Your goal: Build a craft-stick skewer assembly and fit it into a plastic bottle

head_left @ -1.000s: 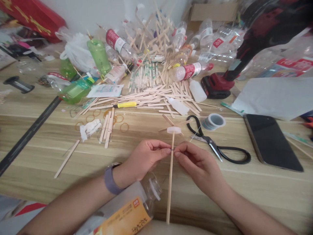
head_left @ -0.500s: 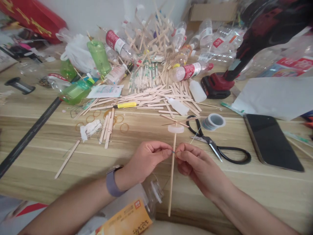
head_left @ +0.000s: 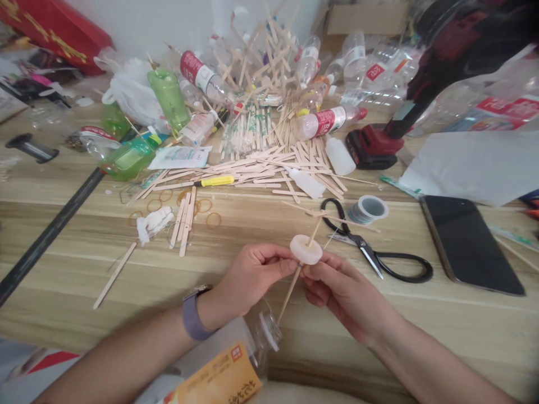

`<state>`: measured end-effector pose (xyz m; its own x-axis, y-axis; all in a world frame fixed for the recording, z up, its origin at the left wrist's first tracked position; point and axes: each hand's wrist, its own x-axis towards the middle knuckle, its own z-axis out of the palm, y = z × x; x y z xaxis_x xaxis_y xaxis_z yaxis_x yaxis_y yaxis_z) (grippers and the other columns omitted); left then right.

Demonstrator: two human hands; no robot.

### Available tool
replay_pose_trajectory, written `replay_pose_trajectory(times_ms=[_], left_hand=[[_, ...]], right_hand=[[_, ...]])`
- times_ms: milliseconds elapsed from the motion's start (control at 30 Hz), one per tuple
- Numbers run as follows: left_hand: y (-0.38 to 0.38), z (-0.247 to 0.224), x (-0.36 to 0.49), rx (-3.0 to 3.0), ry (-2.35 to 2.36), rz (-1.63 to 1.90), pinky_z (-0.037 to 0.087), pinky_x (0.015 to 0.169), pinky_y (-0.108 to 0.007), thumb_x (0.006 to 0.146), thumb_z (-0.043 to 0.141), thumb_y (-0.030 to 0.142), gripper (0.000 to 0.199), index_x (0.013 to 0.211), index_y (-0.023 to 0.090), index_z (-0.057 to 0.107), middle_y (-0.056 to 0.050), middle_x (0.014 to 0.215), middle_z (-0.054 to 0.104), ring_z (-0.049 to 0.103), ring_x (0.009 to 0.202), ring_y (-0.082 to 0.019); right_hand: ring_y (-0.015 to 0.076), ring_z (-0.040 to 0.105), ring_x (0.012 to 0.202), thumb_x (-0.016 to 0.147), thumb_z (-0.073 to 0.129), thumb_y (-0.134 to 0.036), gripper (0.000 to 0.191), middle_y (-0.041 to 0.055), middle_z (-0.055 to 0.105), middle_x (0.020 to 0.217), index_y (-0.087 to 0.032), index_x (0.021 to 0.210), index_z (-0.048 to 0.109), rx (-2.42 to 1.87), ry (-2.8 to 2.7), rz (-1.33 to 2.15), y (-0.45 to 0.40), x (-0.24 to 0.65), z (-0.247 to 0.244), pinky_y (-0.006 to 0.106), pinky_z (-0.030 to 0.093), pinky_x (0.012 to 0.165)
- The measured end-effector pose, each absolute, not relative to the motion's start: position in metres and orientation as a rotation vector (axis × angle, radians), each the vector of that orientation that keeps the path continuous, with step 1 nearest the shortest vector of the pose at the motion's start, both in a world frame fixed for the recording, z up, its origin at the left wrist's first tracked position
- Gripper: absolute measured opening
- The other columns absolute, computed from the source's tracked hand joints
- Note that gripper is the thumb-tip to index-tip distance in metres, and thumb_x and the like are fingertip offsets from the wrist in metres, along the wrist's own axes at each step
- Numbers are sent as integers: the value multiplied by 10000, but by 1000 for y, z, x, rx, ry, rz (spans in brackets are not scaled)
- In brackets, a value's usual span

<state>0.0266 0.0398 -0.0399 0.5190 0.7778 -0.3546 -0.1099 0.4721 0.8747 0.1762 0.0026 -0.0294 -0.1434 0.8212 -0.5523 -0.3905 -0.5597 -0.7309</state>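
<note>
A thin wooden rod (head_left: pixel 289 293) leans up and to the right between my hands. It passes through a whitish round disc (head_left: pixel 306 249), and crossed thin sticks (head_left: pixel 351 222) sit at its top. My left hand (head_left: pixel 252 275) pinches at the rod just below the disc, where a small dark band shows. On the other side my right hand (head_left: pixel 343 286) is closed at the same spot, its fingertips partly behind the disc. A thin thread (head_left: pixel 332 236) runs from near my right fingers towards the spool (head_left: pixel 368 210).
Black scissors (head_left: pixel 370 255) and a phone (head_left: pixel 471 244) lie to the right. A labelled plastic bottle (head_left: pixel 223 370) is below my left forearm. Behind are loose craft sticks (head_left: pixel 252 168), a yellow-handled tool (head_left: pixel 217 180), bottles and a red-black power tool (head_left: pixel 374 147).
The rod has tilted, its top going right and its lower end left. The disc has come down close to my fingers and turned its face more towards me. Both hands have hardly moved.
</note>
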Motion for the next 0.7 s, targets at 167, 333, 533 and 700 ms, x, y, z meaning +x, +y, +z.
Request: replay_pose_trajectory(times_ms=[167,333,533,700], left_hand=[[40,-42,26,947,868,622,483,792,-275,726,727,276,97,773,193,747,8,719,708,643,807,-163],[39,-43,23,1075,823,581,492,819,-294,769,699,253,135,857,171,761,-44,884,758,666,834,-178],[40,-41,18,1314,813,580,495,819,-256,866,606,259,188,960,196,756,-36,944,759,675,917,-179],[40,-44,16,1398,825,595,485,802,-228,877,601,249,183,973,211,752,-12,935,758,675,906,-163]], right_hand=[[50,265,446,604,696,-260,209,-71,398,510,-183,581,504,-1305,-544,1856,5,181,-29,209,221,412],[39,263,432,602,693,-224,167,-77,392,485,-167,582,536,-1260,-543,2010,9,189,-29,196,169,406],[34,296,418,627,716,-252,187,-77,412,498,-164,604,552,-1293,-658,1967,9,192,-30,192,217,399],[39,334,420,646,736,-263,179,-45,504,554,-156,667,594,-1334,-762,1941,9,193,-33,198,257,390]])
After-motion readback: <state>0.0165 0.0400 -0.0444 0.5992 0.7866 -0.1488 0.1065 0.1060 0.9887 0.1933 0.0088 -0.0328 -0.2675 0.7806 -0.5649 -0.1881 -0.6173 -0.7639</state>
